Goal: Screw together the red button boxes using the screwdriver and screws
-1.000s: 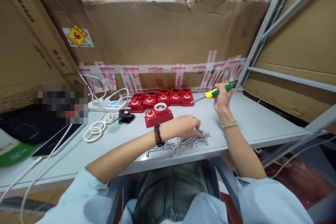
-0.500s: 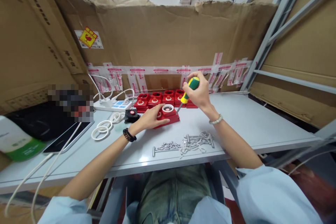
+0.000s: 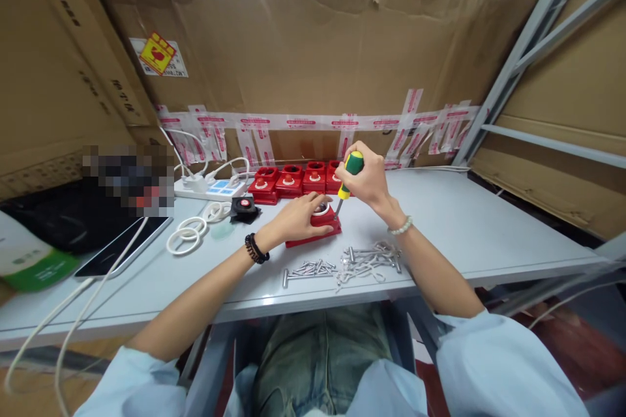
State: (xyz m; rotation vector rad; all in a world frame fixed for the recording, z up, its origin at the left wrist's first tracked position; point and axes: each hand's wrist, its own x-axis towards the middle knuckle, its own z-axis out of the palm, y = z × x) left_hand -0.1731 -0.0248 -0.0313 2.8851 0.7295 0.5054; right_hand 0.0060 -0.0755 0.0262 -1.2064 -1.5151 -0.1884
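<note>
My right hand (image 3: pixel 370 177) is closed around a screwdriver (image 3: pixel 345 189) with a green and yellow handle. The screwdriver leans, and its blade points down to the right edge of a red box-shaped housing (image 3: pixel 313 237). Spread over the top of that housing, my left hand (image 3: pixel 297 216) grips it with thumb in front and fingers behind. Between them part of a white ring (image 3: pixel 321 209) shows on the housing; the rest is hidden. In front lie small screws (image 3: pixel 315 268) and a heap of metal T-shaped pieces with white cords (image 3: pixel 374 259).
A row of red housings (image 3: pixel 291 180) stands behind my hands. To the left are a black square part (image 3: pixel 244 208), white rings (image 3: pixel 186 238), a power strip (image 3: pixel 215 189) and a tablet-like device (image 3: pixel 122 247) with a cable. A cardboard wall (image 3: pixel 313 45) closes off the back.
My left hand has shifted right and further over the housing, covering more of the white ring. The screwdriver now stands more upright at the housing's right edge. The view has tilted down slightly.
</note>
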